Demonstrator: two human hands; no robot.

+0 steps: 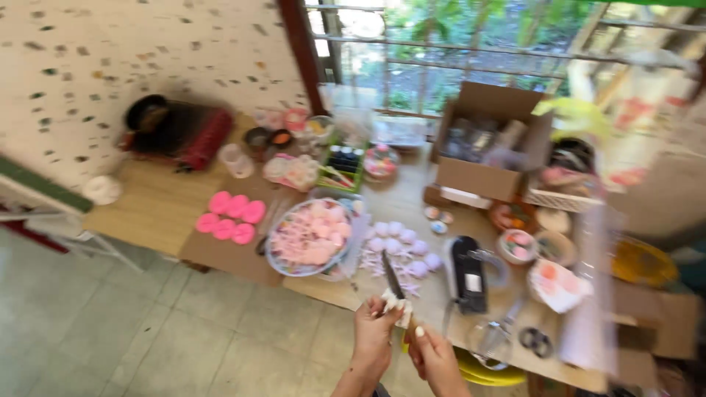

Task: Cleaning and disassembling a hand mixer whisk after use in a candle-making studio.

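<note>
I am gripping a knife (393, 276) and a white cloth (396, 303) in my left hand (373, 334) at the table's (158, 202) near edge, my right hand (435, 356) closing beside it. A clear bowl (309, 237) is holding pink shapes; an open cardboard box (482, 147) at the far edge is holding blurred items.

Both hands, left (373, 334) and right (435, 358), hold a knife (393, 276) wrapped in white tissue (397, 305) before the crowded counter (154, 206), near a pink-filled bowl (309, 237).
</note>
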